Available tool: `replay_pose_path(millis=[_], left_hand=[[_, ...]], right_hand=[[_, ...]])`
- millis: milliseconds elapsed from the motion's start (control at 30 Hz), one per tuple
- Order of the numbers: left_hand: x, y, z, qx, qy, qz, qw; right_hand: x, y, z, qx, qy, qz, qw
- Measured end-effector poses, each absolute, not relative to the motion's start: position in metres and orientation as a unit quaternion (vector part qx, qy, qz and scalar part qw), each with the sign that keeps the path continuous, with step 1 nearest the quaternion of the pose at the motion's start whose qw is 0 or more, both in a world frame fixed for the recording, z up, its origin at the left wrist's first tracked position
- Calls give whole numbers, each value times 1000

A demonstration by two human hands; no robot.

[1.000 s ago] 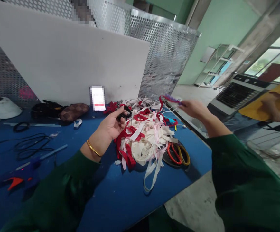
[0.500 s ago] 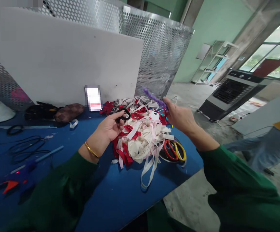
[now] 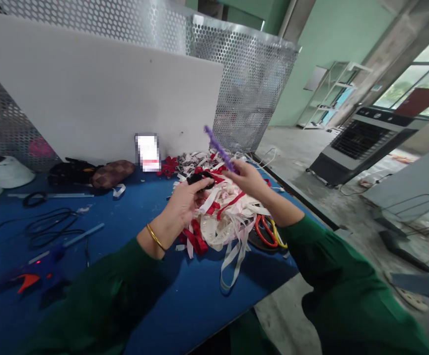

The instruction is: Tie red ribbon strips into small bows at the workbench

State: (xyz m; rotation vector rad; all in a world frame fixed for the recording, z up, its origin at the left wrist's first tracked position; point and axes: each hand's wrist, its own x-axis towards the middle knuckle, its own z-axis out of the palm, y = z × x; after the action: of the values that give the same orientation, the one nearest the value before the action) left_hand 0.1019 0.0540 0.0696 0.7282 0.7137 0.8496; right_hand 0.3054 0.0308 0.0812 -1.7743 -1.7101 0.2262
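Observation:
In my left hand (image 3: 185, 202) a black band (image 3: 200, 177) is gripped between thumb and fingers, over the ribbon pile's left side. A fuzzy purple strip (image 3: 217, 147) points up and to the left from my right hand (image 3: 249, 180), whose fingers are closed on its lower end. The hands are near each other but apart. Below them lies a heap of white, pink and red ribbons (image 3: 218, 229), with one white loop hanging toward the front. Scissors with red (image 3: 265, 231) and yellow handles rest on a dark round thing at the heap's right.
On the blue table (image 3: 185, 305) at left are a glue gun (image 3: 40, 273), black cables (image 3: 52, 224), a checkered brown pouch (image 3: 113, 173) and a white appliance (image 3: 5, 171). A lit screen (image 3: 148, 153) leans on the white board (image 3: 125, 93). An air cooler (image 3: 366, 143) stands beyond.
My right hand has moved left with the purple strip, closer to my left hand. My left hand has shifted slightly right with the black band. The person at the right edge has mostly left view.

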Motion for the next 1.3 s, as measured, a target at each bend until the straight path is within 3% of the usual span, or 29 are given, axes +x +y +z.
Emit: replay_pose_path(millis=[67,167,333,567,733,1000,1300], left_hand=[[95,64,73,305,339,404,793],[85,78,78,249,347,403,809],[79,89,79,217,327,386,835],[74,97,81,194,329,378,843],[70,101,81,205,316,377,846],[69,97,87,205,314,382,845],[72,91,86,204,310,368,853]], right_hand=[[341,53,86,-752,-603,12,267],[398,92,87,-843,-525,-61,101],[445,144,65,-851,-519,-64,45],[431,176,29,-826,-557,-78,40],[397,184,19,-763,-646,-3,23],[417,137,28,-821,-566,79,-10],[436,111,15,-837,-466,255,134]])
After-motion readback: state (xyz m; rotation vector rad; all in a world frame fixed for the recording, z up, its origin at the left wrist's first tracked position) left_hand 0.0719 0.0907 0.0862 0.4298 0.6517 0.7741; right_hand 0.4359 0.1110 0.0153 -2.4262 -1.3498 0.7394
